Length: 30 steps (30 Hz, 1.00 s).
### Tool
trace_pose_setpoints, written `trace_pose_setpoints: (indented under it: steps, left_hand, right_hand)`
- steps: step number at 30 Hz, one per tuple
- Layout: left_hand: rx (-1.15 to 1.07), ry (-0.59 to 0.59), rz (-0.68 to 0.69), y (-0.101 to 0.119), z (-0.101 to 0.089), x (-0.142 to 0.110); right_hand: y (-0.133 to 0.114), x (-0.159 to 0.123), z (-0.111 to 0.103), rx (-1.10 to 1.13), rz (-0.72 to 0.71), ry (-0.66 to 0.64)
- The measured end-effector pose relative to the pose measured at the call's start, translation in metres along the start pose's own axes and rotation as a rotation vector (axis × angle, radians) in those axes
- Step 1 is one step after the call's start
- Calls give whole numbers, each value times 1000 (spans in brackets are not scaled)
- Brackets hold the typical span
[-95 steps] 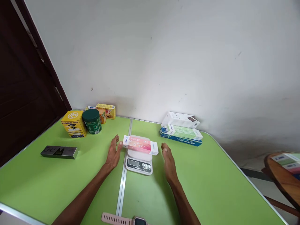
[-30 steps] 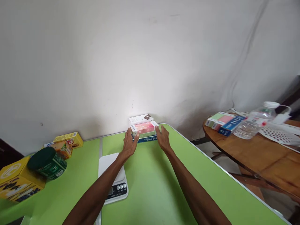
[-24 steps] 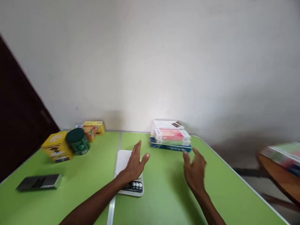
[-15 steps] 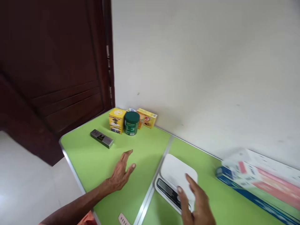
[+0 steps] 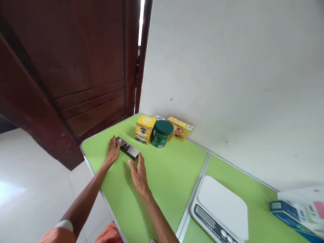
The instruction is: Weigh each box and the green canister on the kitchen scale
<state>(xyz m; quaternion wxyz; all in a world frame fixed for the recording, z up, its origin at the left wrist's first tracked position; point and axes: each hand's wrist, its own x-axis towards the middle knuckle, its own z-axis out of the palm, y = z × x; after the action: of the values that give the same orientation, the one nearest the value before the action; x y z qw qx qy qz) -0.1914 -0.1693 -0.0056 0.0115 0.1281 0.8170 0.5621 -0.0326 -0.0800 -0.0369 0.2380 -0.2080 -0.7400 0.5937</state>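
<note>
A long, narrow black-and-grey box [image 5: 129, 149] lies flat on the green table [image 5: 162, 175], near its left end. My left hand [image 5: 114, 150] grips the box's far-left end, with the thumb on the near side and the fingers round the end. At the other end, my right hand [image 5: 139, 175] is open, thumb and fingers apart. Its fingertips are at the box's right end; whether they press on it I cannot tell. Just behind the box stand a yellow carton [image 5: 144, 130] and a green tub with a dark lid [image 5: 161, 134].
Yellow packets [image 5: 181, 129] lean behind the tub by the wall. A white kitchen scale [image 5: 222, 206] sits to the right, beside the metal table seam [image 5: 194, 195]. Farther right lies a blue-and-white box [image 5: 288, 212]. A dark red door [image 5: 91, 67] stands at the left.
Both hands have moved to the narrow box, the right one leaving the scale. My left hand has closed round the box's left end. The view has shifted left.
</note>
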Motion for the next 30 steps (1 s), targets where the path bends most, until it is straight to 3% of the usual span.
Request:
trace_pose_setpoints:
  steps: [3,6,9,12,17,22,26,30]
  left_hand:
    - [-6,-21,17,-6,4,-6]
    - [-10,-61,27,-2,8,-25]
    - [-33,-100,36,10,14,-54]
    - [-87,-149,88,36,27,-84]
    - [-212,-358,245,98,75,-136]
    - [-256,-683,266,133,138,-191]
    - [-220,-828,241,131,173,-218]
    - [-166,-839,263,124,183,-225]
  right_hand:
    - [4,1,-1,13,4,28]
    - [4,-4,-15,36,62,67]
    - [-8,-15,-37,62,135,154]
    - [-32,-32,-73,77,120,256]
    - [-66,-71,-164,-12,38,502]
    - [-58,-119,-250,-92,95,761]
    - [-37,-143,-282,-76,209,836]
    - [-21,-147,-288,-65,242,841]
